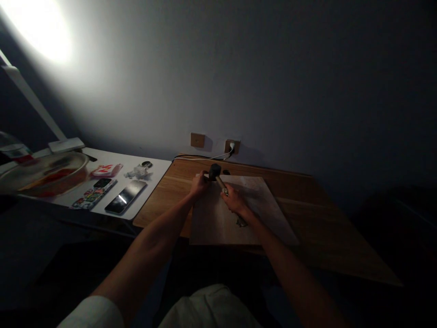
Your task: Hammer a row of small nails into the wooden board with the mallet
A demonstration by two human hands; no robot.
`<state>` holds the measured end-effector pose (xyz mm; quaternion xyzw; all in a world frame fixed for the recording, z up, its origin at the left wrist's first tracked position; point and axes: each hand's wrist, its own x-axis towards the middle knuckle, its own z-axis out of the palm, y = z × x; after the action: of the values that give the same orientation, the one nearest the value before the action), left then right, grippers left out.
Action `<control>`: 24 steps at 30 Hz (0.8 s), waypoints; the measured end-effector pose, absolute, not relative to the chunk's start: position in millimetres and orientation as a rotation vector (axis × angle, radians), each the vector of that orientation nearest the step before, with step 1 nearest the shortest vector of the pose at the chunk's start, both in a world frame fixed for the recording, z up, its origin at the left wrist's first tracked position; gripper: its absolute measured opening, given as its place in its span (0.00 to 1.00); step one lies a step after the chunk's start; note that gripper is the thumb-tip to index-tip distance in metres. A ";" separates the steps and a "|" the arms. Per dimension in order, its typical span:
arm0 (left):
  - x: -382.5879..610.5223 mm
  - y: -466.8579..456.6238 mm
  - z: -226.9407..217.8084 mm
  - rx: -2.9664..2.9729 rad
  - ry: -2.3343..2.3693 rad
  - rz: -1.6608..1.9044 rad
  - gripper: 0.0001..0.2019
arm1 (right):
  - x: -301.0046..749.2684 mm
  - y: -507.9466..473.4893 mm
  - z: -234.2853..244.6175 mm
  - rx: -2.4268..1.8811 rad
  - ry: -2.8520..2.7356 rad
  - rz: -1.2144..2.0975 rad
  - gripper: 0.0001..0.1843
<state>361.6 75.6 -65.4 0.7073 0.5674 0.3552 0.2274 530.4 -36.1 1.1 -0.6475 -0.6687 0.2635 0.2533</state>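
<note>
My right hand (235, 199) is wrapped round the wooden handle of a mallet (215, 171) with a black head. The mallet's head is up beside my left hand (199, 184), which is at the far left corner of a pale flat board (213, 223). My left fingers are bent together; what they hold, if anything, is hidden in the dim light. A small dark crumpled-looking thing (241, 222) shows by my right wrist, over the board.
The board lies on a wooden table (307, 214). A white table (155, 182) on the left bears a phone (126, 197), a patterned case (94, 195), a red-and-white packet (106, 170), crumpled plastic (139, 172), a large bowl (77, 159) and a lamp (66, 145). A plugged-in cable (208, 158) runs along the wall.
</note>
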 end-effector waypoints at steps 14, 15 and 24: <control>361.3 75.9 -65.7 1.975 1.586 0.935 0.21 | 535.3 -34.4 -6.8 -1.766 -1.929 0.519 0.14; 361.6 75.5 -64.9 1.968 1.586 0.934 0.22 | 536.2 -34.5 -7.9 -1.765 -1.930 0.516 0.14; 362.9 73.8 -61.8 1.955 1.548 0.950 0.23 | 544.0 -32.7 -8.2 -1.777 -1.938 0.499 0.12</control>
<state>362.9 73.8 -61.8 0.7122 0.5639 0.3462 0.2343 544.0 -32.7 -8.2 -0.6461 -0.7046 0.1815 0.2304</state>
